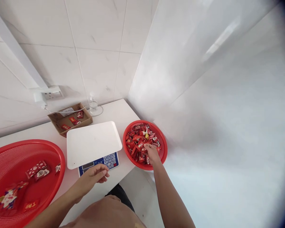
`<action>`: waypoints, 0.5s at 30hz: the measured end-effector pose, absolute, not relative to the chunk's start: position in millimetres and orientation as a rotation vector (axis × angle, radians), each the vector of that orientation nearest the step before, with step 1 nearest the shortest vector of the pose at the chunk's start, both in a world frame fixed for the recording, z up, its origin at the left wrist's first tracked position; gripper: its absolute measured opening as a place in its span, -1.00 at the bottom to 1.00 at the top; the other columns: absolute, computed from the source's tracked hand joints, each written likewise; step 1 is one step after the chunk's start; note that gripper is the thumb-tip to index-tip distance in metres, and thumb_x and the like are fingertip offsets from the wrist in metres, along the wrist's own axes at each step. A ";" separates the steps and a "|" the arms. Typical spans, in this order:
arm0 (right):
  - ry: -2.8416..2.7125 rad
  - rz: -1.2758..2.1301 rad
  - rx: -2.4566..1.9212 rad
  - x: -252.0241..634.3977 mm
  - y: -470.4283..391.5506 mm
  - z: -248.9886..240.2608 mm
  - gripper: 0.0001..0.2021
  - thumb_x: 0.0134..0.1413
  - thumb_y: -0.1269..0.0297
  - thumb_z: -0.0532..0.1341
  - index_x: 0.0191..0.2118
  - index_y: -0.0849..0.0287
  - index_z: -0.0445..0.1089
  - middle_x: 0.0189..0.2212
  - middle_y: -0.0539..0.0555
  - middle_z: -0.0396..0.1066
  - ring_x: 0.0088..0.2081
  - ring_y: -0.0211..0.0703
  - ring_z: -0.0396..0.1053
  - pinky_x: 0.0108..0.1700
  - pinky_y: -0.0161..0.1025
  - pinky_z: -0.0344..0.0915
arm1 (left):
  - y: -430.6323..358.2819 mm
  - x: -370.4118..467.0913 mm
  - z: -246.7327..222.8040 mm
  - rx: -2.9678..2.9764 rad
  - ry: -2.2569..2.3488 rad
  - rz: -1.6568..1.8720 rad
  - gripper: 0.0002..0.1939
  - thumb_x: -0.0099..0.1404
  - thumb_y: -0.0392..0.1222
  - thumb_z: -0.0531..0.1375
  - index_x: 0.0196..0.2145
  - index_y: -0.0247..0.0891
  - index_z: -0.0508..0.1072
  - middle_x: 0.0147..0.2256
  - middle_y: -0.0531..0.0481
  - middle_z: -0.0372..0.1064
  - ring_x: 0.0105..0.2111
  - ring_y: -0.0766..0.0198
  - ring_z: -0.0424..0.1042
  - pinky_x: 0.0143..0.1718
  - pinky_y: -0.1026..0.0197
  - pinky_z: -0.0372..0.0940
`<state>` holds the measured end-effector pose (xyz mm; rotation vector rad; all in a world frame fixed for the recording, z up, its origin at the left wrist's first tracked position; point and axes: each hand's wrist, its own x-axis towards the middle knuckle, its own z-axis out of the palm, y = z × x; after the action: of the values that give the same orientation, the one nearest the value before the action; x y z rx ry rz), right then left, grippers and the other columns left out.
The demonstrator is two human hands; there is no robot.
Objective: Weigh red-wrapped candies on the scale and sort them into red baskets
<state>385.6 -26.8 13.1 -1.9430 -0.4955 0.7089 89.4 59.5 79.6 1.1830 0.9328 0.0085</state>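
My right hand [152, 152] reaches into a round red plastic basket [165, 148] on the right. Its thumb and fingers are closed at the edge of a red wrapped candy [140, 145] on top of the pile; the fingertips are partly hidden. Many more small red packets fill that basket. Just in front of a digital scale's blue keypad [111, 161], my left hand [97, 173] hovers with fingers loosely bent and apart, and nothing shows in it. The scale's white tray [93, 142] carries no packets.
A larger red basket [60, 158] at left holds several packets, including a patterned red one [35, 169]. Behind the scale stand a cardboard box [87, 119] with a few red packets and a clear bottle [93, 106]. A white cable runs to a wall socket [52, 94].
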 end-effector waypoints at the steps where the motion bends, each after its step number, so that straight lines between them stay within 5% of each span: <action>1: -0.486 0.817 -1.886 373.3 -25.7 16.6 -0.71 -0.11 0.00 0.17 -0.47 0.16 0.35 -0.56 0.02 0.41 -0.55 -0.24 0.33 -0.48 -0.28 0.26 | 57.9 90.8 75.5 1.144 0.938 0.017 -0.64 0.13 0.10 0.14 -0.23 -0.20 0.42 -0.22 -0.07 0.44 -0.21 0.18 0.42 -0.12 0.14 0.30; 6: -0.614 1.360 -1.535 292.9 -14.0 23.1 -0.69 -0.20 0.03 0.30 -0.48 0.19 0.33 -0.58 -0.03 0.35 -0.56 -0.29 0.30 -0.47 -0.29 0.27 | 53.8 103.6 48.3 0.994 0.932 0.101 -0.35 0.08 0.12 0.22 0.09 -0.15 0.25 0.07 -0.17 0.28 -0.02 0.15 0.35 -0.09 0.14 0.31; 10: -0.545 1.449 -1.531 251.0 -4.1 6.9 -0.69 -0.20 0.04 0.32 -0.46 0.19 0.32 -0.59 -0.06 0.34 -0.57 -0.33 0.29 -0.48 -0.32 0.26 | 58.8 101.2 30.2 1.026 0.947 0.184 -0.51 0.04 0.14 0.24 -0.18 -0.26 0.43 -0.17 -0.13 0.46 -0.18 0.17 0.43 -0.12 0.14 0.31; 15: -0.066 1.439 -1.454 243.5 9.8 -16.0 -0.71 -0.10 0.05 0.29 -0.42 0.15 0.28 -0.49 -0.03 0.40 -0.49 -0.33 0.36 -0.40 -0.33 0.32 | 77.9 73.0 17.7 0.852 1.137 0.427 -0.67 0.01 0.01 0.31 -0.34 -0.26 0.43 -0.29 -0.03 0.45 -0.28 0.26 0.44 -0.18 0.20 0.35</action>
<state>243.5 9.8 -16.0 -1.4535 -0.0662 1.4388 73.0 77.9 17.7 0.8515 1.1374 0.4267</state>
